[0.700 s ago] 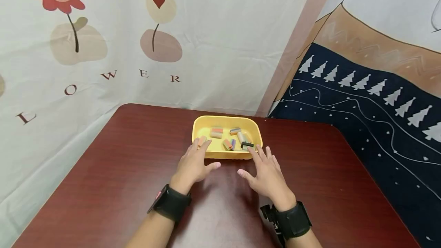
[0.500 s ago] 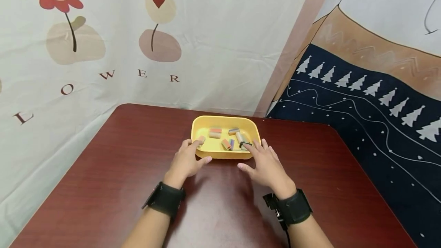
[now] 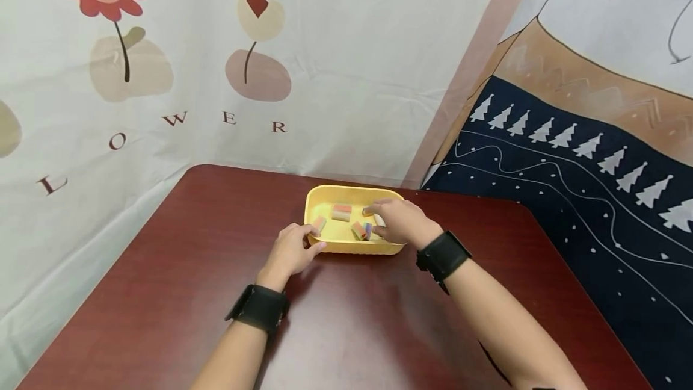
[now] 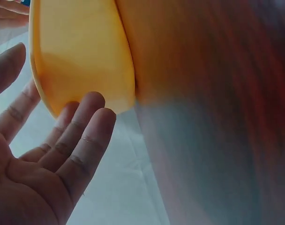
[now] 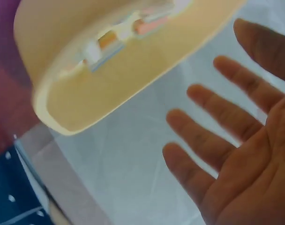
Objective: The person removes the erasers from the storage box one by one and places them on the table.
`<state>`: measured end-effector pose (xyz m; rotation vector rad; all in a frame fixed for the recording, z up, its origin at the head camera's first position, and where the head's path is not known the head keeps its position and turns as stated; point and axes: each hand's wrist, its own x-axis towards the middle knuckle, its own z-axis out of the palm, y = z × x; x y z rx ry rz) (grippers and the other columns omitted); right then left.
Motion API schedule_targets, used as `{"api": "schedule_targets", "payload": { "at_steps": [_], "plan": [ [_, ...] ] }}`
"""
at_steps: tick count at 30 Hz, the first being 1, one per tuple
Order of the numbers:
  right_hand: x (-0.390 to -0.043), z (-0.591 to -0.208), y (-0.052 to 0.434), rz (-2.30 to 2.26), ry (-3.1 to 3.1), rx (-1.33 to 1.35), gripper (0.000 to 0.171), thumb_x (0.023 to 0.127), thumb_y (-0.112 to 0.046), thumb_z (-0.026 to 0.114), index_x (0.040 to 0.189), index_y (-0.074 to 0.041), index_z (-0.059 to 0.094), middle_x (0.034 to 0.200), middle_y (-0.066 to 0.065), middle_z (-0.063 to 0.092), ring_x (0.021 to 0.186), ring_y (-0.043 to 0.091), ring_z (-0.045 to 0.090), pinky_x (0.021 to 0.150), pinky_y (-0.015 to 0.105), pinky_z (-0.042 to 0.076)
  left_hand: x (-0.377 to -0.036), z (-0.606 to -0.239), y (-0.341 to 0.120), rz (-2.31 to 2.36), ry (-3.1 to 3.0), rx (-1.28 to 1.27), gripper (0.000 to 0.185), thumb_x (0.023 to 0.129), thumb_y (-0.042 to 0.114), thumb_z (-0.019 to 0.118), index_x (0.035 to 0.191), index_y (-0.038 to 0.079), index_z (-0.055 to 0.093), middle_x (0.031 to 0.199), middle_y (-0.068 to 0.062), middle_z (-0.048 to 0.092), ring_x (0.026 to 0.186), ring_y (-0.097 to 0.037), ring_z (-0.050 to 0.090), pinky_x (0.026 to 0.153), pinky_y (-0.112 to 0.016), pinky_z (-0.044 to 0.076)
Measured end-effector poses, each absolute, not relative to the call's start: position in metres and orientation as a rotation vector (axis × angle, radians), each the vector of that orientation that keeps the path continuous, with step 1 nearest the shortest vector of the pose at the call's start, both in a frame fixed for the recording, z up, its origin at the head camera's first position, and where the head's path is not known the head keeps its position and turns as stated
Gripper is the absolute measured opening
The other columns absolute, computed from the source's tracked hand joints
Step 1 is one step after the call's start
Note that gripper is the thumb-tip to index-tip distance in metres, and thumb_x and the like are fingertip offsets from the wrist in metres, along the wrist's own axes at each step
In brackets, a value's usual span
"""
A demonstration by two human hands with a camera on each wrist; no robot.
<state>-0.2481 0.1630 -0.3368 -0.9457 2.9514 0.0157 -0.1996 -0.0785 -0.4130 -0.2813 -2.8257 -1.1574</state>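
A yellow tray stands on the far middle of a dark red table, with several small striped blocks lying in it. My left hand lies at the tray's near left corner. In the left wrist view the left hand has loosely straight fingers by the tray's outer wall. My right hand hovers over the tray's right side and hides the blocks there. The right wrist view shows the right hand spread and holding nothing, with the tray and its blocks beside it.
A pale cloth with printed flowers and letters hangs behind the table and drapes along its left edge. A navy cloth with white trees hangs to the right. Bare tabletop stretches on both sides of the tray and towards me.
My right hand has moved from the table in front of the tray to above the tray's right side. My left hand has stayed at the near left corner.
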Motion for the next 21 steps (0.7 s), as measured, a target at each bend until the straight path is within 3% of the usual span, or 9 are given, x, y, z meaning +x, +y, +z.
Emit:
{"api": "schedule_targets", "payload": {
  "at_steps": [5, 12, 21],
  "plan": [
    [-0.271, -0.341, 0.147, 0.192, 2.791, -0.93, 0.039, 0.089, -0.025, 0.072, 0.126, -0.014, 0.066, 0.122, 0.005, 0.065, 0.109, 0.026, 0.06, 0.085, 0.043, 0.051, -0.199, -0.415, -0.082, -1.163, -2.826, -0.283, 0.022, 0.087, 0.026, 0.075, 0.103, 0.01, 0.072, 0.094, -0.008, 0.063, 0.089, -0.024, 0.057, 0.078, -0.039, 0.046],
    [-0.289, -0.349, 0.133, 0.266, 2.618, -0.953, 0.033, 0.092, -0.023, 0.067, 0.125, -0.017, 0.066, 0.111, 0.004, 0.067, 0.086, 0.017, 0.059, 0.073, 0.033, 0.049, -0.199, -0.415, -0.082, -1.159, -2.823, -0.315, 0.023, 0.087, 0.025, 0.075, 0.103, 0.009, 0.073, 0.093, -0.008, 0.064, 0.089, -0.024, 0.057, 0.078, -0.039, 0.046],
    [-0.294, -0.357, 0.121, 0.352, 2.567, -0.983, 0.029, 0.089, -0.01, 0.062, 0.115, -0.021, 0.07, 0.094, 0.0, 0.064, 0.077, 0.015, 0.053, 0.066, 0.029, 0.046, -0.201, -0.413, -0.085, -1.186, -2.821, -0.35, 0.024, 0.086, 0.023, 0.076, 0.104, 0.008, 0.072, 0.091, -0.007, 0.064, 0.086, -0.023, 0.057, 0.077, -0.038, 0.046]
  ]
}}
